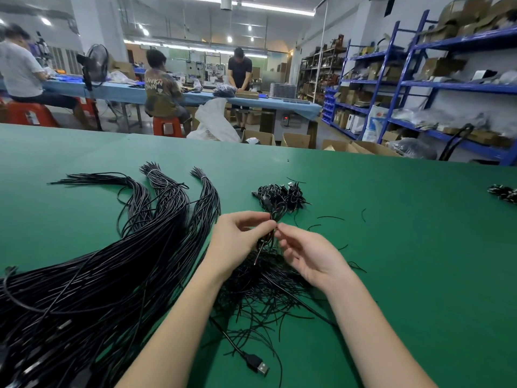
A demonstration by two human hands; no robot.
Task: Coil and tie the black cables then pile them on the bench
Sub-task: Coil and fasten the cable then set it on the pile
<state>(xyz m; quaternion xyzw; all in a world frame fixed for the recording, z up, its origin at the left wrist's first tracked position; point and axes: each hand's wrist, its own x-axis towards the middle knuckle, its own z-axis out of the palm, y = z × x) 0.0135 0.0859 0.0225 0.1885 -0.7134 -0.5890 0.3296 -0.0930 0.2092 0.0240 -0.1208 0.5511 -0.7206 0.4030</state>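
Observation:
My left hand (237, 242) grips a small coiled black cable (268, 239) above the green bench (391, 247). My right hand (305, 253) pinches a thin black tie at the coil's top, fingertips meeting those of the left. A pile of tied coils (279, 196) lies just beyond my hands. Under my hands spreads a heap of loose thin ties (265, 289). Long bundles of straight black cables (112, 261) fan across the left of the bench. A USB plug (257, 365) lies near the front edge between my forearms.
A second small heap of coils (503, 193) lies at the bench's right edge. Stray ties (330, 218) dot the bench right of the pile. Behind the bench are cardboard boxes (296, 140), blue shelving (419, 85) and three people at a blue table (195, 96).

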